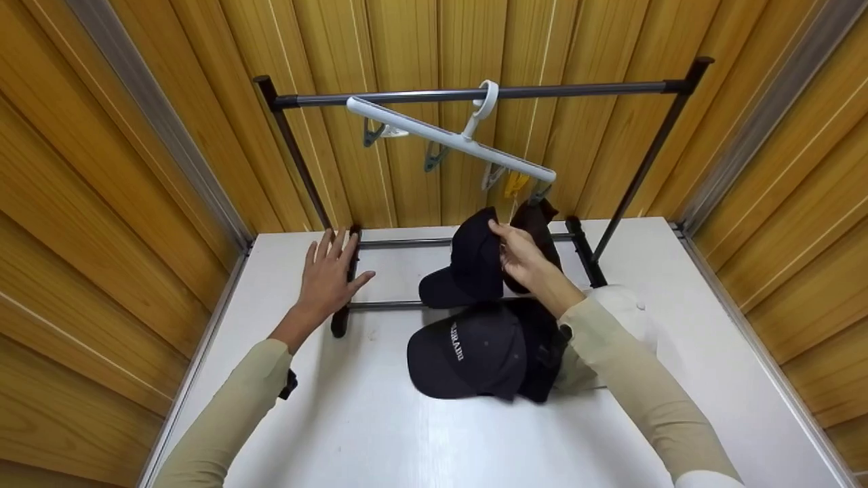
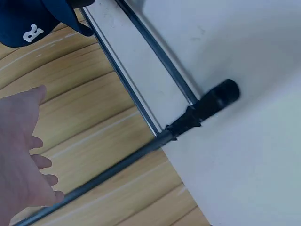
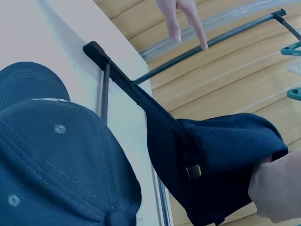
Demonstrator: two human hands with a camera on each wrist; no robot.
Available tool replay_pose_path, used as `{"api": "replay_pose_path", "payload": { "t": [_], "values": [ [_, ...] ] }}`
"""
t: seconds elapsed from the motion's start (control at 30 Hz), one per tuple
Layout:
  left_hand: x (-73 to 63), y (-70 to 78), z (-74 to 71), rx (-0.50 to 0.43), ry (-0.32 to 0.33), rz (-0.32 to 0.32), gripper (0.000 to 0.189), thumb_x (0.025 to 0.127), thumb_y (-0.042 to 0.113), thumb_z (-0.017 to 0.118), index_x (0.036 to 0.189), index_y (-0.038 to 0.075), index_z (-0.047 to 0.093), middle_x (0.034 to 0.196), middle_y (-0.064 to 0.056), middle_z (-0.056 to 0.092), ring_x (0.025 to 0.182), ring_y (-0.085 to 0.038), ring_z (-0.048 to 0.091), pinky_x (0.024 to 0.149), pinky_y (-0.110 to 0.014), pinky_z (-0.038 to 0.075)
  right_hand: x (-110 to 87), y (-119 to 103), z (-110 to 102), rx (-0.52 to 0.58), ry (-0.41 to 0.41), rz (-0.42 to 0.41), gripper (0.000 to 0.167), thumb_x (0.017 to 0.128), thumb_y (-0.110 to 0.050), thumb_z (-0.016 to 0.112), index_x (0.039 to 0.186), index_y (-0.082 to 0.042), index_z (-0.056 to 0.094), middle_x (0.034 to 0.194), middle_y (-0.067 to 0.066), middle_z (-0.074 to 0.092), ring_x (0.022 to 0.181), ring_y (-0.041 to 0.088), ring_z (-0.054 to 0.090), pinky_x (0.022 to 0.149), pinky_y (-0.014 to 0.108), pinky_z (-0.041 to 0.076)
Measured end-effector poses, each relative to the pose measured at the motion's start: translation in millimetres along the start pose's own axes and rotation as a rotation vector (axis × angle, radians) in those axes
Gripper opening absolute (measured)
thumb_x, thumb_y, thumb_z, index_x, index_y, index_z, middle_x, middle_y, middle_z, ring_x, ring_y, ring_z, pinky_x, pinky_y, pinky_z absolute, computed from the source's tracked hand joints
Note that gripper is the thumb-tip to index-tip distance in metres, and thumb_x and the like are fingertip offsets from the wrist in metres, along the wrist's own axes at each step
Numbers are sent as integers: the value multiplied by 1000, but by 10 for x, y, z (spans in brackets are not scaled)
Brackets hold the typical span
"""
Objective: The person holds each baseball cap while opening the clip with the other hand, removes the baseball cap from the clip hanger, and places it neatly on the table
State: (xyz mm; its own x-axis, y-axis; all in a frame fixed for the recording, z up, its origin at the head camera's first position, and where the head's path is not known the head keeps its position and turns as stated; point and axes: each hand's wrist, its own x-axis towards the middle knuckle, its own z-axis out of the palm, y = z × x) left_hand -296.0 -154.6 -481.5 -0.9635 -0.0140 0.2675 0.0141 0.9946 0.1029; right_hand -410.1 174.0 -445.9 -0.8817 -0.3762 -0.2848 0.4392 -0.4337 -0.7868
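My right hand (image 1: 527, 259) pinches the edge of a navy baseball cap (image 1: 472, 247), lifted in front of the rack with its brim toward the lower left. The right wrist view shows that cap's open underside (image 3: 221, 146) and a small metal buckle (image 3: 193, 172). A white letter (image 2: 33, 33) is on its front in the left wrist view. Above it, a white clip hanger (image 1: 461, 141) hangs tilted from the rack's bar. A dark brown cap (image 1: 539, 227) hangs from its right-end clip, partly hidden by my right hand. My left hand (image 1: 330, 274), fingers spread, holds nothing near the rack's left side.
A dark cap with white lettering (image 1: 468, 352) lies on the white floor, overlapping another dark cap. A white cap (image 1: 624, 308) is partly behind my right sleeve. The black rack (image 1: 576, 91) stands against wood-panelled walls (image 1: 407, 41). Several clips (image 1: 436, 157) dangle from the hanger.
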Motion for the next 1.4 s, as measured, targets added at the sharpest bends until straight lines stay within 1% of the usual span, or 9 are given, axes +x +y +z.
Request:
{"api": "replay_pose_path", "payload": {
  "t": [0.17, 0.33, 0.53, 0.77, 0.87, 1.1, 1.23, 1.33, 1.4],
  "values": [
    [-129, -139, 21, -15, -1, -37, 81, 91, 58, 54, 153, 13, 28, 160, -12, 25, 150, -33, 16, 120, -56, 14, -40, 91, 83, -44, -80, 8, 10, 98, -11, 54, 96, -6, 62, 80, 0, 69, 73, 11, 65, 65, 20, 54],
    [-200, -191, 48, -42, -4, -41, 80, 91, 57, 55, 153, 13, 28, 159, -13, 27, 150, -33, 17, 120, -56, 13, -120, 158, 176, -90, -141, 21, 11, 99, -11, 53, 103, -5, 60, 87, 1, 69, 79, 11, 67, 70, 22, 55],
    [-248, -192, 65, -48, 15, -42, 79, 91, 54, 58, 152, 12, 31, 158, -14, 31, 149, -34, 19, 119, -57, 15, -230, 243, 318, -160, -194, 21, 11, 98, -8, 53, 102, -5, 63, 86, 1, 70, 77, 11, 68, 67, 22, 56],
    [-282, -153, 100, -66, 5, -44, 78, 92, 53, 57, 153, 13, 29, 158, -14, 29, 149, -34, 19, 120, -56, 15, -413, 389, 407, -368, -302, 85, 23, 98, -7, 53, 119, 3, 58, 86, 0, 70, 75, 10, 68, 65, 22, 56],
    [-290, -146, 141, -68, 1, -38, 77, 92, 52, 57, 152, 12, 31, 159, -14, 28, 149, -34, 18, 119, -57, 16, -499, 428, 395, -413, -323, 99, 27, 98, -7, 53, 122, 5, 55, 87, 0, 68, 76, 10, 68, 64, 23, 56],
    [-333, -180, 193, -74, -3, -25, 76, 92, 49, 60, 151, 11, 33, 158, -16, 29, 149, -35, 20, 118, -58, 17, -534, 613, 322, -438, -320, 96, 26, 100, -11, 51, 119, 5, 56, 85, -1, 68, 75, 9, 68, 65, 22, 56],
    [-372, -214, 219, -60, -1, -18, 76, 90, 47, 63, 151, 9, 34, 157, -17, 30, 148, -36, 21, 118, -58, 18, -470, 746, 223, -441, -310, 121, 17, 101, -10, 49, 107, 0, 61, 83, -1, 68, 75, 8, 67, 66, 21, 55],
    [-399, -221, 253, -61, -5, -14, 77, 89, 47, 64, 150, 9, 35, 157, -18, 30, 147, -37, 22, 117, -59, 19, -455, 773, 149, -527, -281, 133, 12, 100, -12, 51, 93, -7, 60, 71, -6, 60, 64, 4, 59, 61, 20, 52],
    [-406, -212, 268, -71, -10, -8, 77, 89, 47, 63, 150, 8, 35, 157, -19, 30, 147, -37, 22, 117, -59, 18, -470, 746, 114, -648, -259, 120, 11, 98, -15, 55, 90, -9, 61, 65, -7, 55, 60, 3, 54, 57, 20, 51]
  ]
}}
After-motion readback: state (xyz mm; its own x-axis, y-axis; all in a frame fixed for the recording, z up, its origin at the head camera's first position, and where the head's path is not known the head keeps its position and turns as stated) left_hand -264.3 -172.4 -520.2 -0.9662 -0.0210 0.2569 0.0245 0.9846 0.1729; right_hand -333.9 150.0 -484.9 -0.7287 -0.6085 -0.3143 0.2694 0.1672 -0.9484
